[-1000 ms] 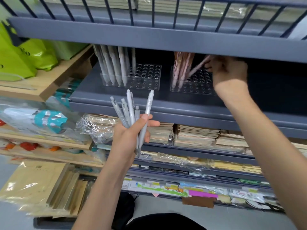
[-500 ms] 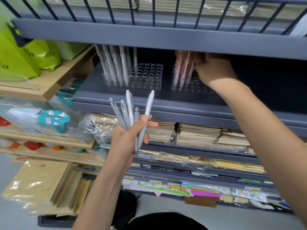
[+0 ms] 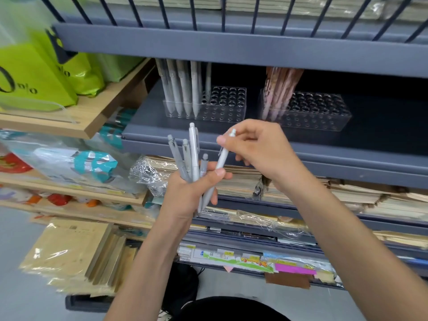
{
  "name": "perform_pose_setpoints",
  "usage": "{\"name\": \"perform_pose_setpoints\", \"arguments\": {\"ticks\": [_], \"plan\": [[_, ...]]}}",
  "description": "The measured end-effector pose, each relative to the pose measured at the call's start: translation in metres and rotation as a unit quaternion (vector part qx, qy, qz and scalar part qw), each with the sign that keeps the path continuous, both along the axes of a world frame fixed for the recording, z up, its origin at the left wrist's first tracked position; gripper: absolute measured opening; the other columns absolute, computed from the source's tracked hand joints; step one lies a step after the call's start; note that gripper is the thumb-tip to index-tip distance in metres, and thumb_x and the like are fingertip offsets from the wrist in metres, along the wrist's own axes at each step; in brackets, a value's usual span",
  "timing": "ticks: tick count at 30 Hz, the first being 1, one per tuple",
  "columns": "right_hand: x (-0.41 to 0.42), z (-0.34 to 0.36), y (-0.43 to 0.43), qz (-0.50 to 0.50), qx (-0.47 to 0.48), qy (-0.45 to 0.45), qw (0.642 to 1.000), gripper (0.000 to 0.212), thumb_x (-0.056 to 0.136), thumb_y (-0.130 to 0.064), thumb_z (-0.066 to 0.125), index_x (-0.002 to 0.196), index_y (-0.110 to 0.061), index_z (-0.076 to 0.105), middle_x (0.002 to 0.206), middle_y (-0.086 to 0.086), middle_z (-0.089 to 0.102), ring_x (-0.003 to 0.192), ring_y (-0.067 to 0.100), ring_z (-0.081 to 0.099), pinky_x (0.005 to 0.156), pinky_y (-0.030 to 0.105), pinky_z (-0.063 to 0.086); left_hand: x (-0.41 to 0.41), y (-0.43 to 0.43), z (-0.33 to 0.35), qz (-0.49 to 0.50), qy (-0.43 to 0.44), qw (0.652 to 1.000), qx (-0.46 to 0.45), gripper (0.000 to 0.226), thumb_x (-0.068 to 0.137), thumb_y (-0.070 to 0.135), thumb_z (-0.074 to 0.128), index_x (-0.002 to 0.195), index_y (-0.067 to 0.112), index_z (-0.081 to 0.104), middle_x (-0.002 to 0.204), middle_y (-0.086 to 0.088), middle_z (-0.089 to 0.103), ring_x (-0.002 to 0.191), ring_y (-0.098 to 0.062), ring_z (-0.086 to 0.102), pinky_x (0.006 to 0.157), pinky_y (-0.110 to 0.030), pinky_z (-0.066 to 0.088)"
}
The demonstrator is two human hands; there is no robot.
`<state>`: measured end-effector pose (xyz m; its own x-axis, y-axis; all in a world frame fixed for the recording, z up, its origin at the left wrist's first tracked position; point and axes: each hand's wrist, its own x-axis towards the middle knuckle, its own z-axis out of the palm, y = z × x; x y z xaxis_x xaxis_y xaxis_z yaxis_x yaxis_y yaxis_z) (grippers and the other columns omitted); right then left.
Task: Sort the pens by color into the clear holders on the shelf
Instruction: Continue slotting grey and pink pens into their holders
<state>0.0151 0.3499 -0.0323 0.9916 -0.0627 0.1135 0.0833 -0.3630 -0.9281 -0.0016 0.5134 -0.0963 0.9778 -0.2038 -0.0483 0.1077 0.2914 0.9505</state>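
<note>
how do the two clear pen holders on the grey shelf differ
The left clear plastic holder carries pale grey pens, the right clear plastic holder pink pens. The left holder's pens stand nearly upright; the right holder's lean. Both are filled only at their left ends.

A grey-blue metal shelf (image 3: 382,126) across the middle of the frame carries two clear perforated holders, set apart. The left holder (image 3: 228,105) has pale grey pens (image 3: 183,89) upright at its left end; the right holder (image 3: 319,112) has pink pens (image 3: 280,89) leaning at its left end.
</note>
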Motion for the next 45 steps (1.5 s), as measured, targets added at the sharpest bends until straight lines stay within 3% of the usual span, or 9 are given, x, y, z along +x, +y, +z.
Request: {"name": "perform_pose_setpoints", "arguments": {"ticks": [6,10,18,24,29,32,38,40,45], "plan": [[0.013,0.008,0.010,0.013,0.188,-0.007,0.982,0.008,0.089,-0.007,0.068,0.096,-0.007,0.072,0.083,0.014,0.073,0.064,0.013,0.061,0.056,0.022,0.050,0.004,0.026,-0.001,0.009,0.004,1.000,-0.013,0.026,0.089,0.032,0.069,0.096,0.008,0.075,0.095,-0.014,0.078,0.037,-0.012,0.045,0.041,-0.021,0.038],[0.013,0.002,0.027,0.020,0.228,0.007,0.973,0.014,0.091,-0.008,0.066,0.105,-0.005,0.069,0.088,0.014,0.074,0.066,0.013,0.062,0.063,0.023,0.054,0.008,0.041,0.000,0.004,-0.009,1.000,0.003,0.013,0.089,0.026,0.070,0.081,0.024,0.079,0.092,-0.012,0.078,0.037,-0.010,0.041,0.037,-0.019,0.034],[0.014,-0.007,0.056,-0.073,0.220,0.025,0.972,0.012,0.088,-0.014,0.071,0.090,-0.002,0.070,0.073,0.008,0.071,0.061,0.013,0.064,0.058,0.024,0.054,0.018,0.060,-0.003,0.076,-0.026,0.996,0.047,0.006,0.087,0.010,0.076,0.083,0.015,0.077,0.086,-0.014,0.078,0.038,-0.011,0.040,0.041,-0.019,0.037],[0.012,-0.007,0.068,-0.067,0.203,0.046,0.976,0.015,0.087,-0.018,0.072,0.094,-0.004,0.071,0.075,0.011,0.073,0.063,0.014,0.067,0.061,0.024,0.056,0.023,0.064,-0.005,0.118,-0.005,0.992,0.048,0.009,0.075,0.017,0.085,0.079,0.019,0.078,0.088,-0.041,0.063,0.040,-0.011,0.042,0.041,-0.024,0.036],[0.013,0.001,0.065,-0.062,0.206,0.018,0.976,0.012,0.091,-0.015,0.067,0.093,-0.004,0.070,0.083,0.016,0.073,0.066,0.016,0.065,0.063,0.025,0.055,0.022,0.065,-0.008,0.065,0.001,0.998,0.006,0.022,0.093,0.026,0.070,0.106,0.008,0.070,0.092,-0.015,0.077,0.040,-0.011,0.042,0.039,-0.018,0.035],[0.014,0.002,0.063,-0.061,0.195,0.014,0.979,0.014,0.091,-0.015,0.067,0.094,-0.001,0.069,0.083,0.017,0.073,0.065,0.015,0.065,0.062,0.025,0.055,0.022,0.063,-0.008,0.068,-0.011,0.998,0.004,0.007,0.094,0.021,0.070,0.092,0.018,0.075,0.087,-0.011,0.078,0.039,-0.010,0.040,0.039,-0.017,0.035],[0.018,-0.001,0.059,-0.086,0.191,0.022,0.977,0.018,0.089,-0.020,0.070,0.090,-0.001,0.070,0.074,0.010,0.072,0.061,0.013,0.066,0.060,0.024,0.054,0.022,0.058,-0.005,0.084,-0.038,0.996,0.012,0.014,0.090,0.016,0.074,0.079,0.024,0.079,0.084,-0.011,0.078,0.041,-0.009,0.041,0.041,-0.017,0.037],[0.020,-0.001,0.059,-0.091,0.185,0.014,0.979,0.017,0.090,-0.020,0.069,0.098,-0.005,0.068,0.077,0.011,0.074,0.062,0.014,0.067,0.061,0.026,0.055,0.021,0.054,-0.005,0.083,-0.031,0.996,0.005,0.013,0.091,0.019,0.074,0.081,0.026,0.078,0.088,-0.011,0.078,0.040,-0.009,0.041,0.041,-0.017,0.037],[0.029,-0.001,0.055,-0.111,0.135,-0.036,0.984,0.048,0.092,-0.016,0.064,0.135,-0.021,0.043,0.074,0.009,0.073,0.060,0.018,0.069,0.059,0.029,0.057,0.021,0.047,-0.006,0.090,-0.016,0.996,-0.023,0.004,0.094,0.029,0.070,0.093,0.026,0.072,0.085,-0.011,0.077,0.040,-0.010,0.039,0.039,-0.019,0.035]]}}
